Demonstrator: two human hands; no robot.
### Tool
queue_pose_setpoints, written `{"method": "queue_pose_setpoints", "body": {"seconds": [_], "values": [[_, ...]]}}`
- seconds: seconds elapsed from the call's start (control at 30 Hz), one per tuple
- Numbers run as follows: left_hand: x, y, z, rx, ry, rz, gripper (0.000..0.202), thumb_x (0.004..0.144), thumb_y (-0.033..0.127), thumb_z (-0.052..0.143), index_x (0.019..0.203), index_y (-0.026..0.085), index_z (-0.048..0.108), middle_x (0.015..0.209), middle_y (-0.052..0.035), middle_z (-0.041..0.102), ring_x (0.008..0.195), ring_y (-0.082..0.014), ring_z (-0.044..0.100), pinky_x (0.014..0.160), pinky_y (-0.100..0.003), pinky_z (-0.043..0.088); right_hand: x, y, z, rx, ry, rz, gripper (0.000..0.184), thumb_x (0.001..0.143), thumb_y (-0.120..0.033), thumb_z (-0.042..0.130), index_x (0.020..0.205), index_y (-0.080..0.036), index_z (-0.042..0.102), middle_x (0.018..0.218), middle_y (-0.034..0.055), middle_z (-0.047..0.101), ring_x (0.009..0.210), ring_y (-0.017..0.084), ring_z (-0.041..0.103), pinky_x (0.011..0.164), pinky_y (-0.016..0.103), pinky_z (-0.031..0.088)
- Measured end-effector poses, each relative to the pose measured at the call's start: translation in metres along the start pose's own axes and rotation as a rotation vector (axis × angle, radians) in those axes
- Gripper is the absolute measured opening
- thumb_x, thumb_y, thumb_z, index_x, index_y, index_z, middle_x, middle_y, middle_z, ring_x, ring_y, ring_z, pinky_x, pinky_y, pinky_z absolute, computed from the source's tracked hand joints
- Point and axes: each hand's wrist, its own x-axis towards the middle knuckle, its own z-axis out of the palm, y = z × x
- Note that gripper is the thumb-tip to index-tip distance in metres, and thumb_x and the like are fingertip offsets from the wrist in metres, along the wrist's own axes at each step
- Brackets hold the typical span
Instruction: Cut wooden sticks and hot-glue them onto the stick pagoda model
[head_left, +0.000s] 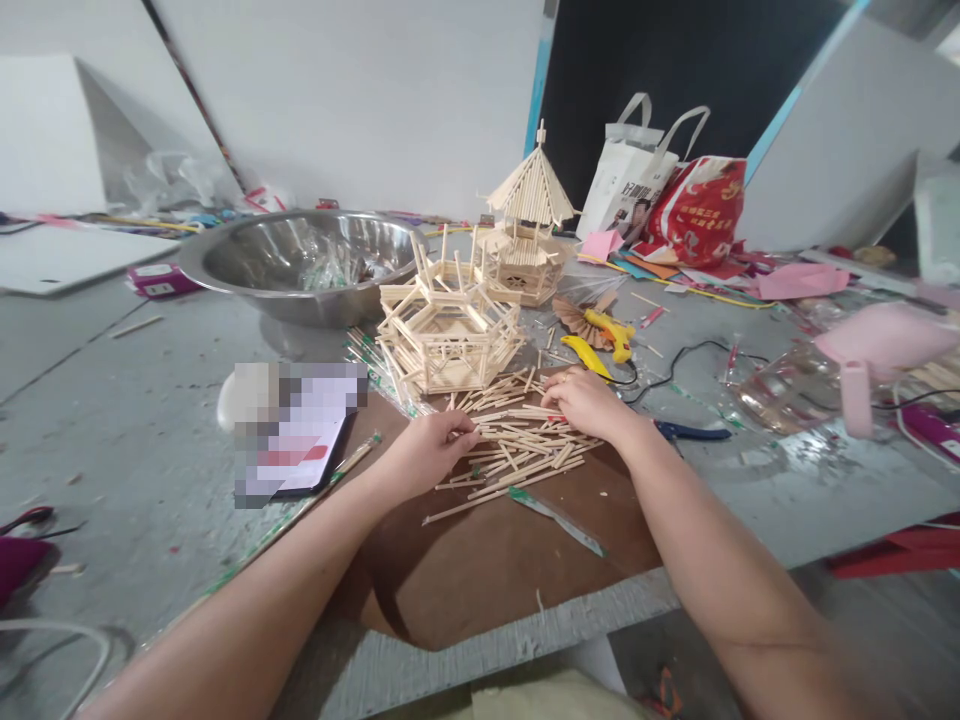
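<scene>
A loose pile of thin wooden sticks point(517, 440) lies on a brown sheet point(480, 590). At the pile's left edge is my left hand point(429, 452), its thumb and fingers closed together against the sticks; what they pinch, if anything, is hidden. My right hand point(589, 402) rests on the far right side of the pile with fingers curled down, and its fingertips are partly lost among the sticks. Just behind the pile stands an open six-sided stick frame point(450, 335). Farther back is a stick pavilion model point(529, 215) with a pointed roof.
A steel basin point(247, 280) holding plastic wrappers stands back left. A phone point(311, 430) lies beside a white rounded object point(244, 400). On the right are a yellow glue gun point(611, 335), blue-handled pliers point(694, 432), a cable and a pink-topped item point(885, 335). Bags point(697, 210) stand behind.
</scene>
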Motion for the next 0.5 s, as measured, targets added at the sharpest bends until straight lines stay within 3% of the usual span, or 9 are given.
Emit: {"method": "queue_pose_setpoints", "body": {"seconds": [0.3, 0.5], "values": [[0.0, -0.001, -0.001, 0.06, -0.007, 0.046, 0.024, 0.073, 0.034, 0.038, 0.069, 0.017, 0.055, 0.053, 0.003, 0.051, 0.05, -0.0098, 0.044, 0.05, -0.02, 0.032, -0.004, 0.01, -0.009, 0.003, 0.14, 0.18, 0.034, 0.069, -0.006, 0.037, 0.081, -0.02, 0.065, 0.087, 0.0016, 0.064, 0.084, 0.016, 0.054, 0.077, 0.027, 0.035], [0.0, 0.002, -0.001, 0.045, 0.027, 0.035, 0.025, 0.073, 0.035, 0.038, 0.071, 0.017, 0.055, 0.057, 0.0024, 0.053, 0.053, -0.0104, 0.046, 0.052, -0.02, 0.034, -0.004, 0.021, -0.009, -0.062, 0.165, 0.276, 0.025, 0.073, -0.018, 0.042, 0.081, -0.02, 0.065, 0.086, 0.0028, 0.065, 0.085, 0.017, 0.056, 0.077, 0.028, 0.037]]}}
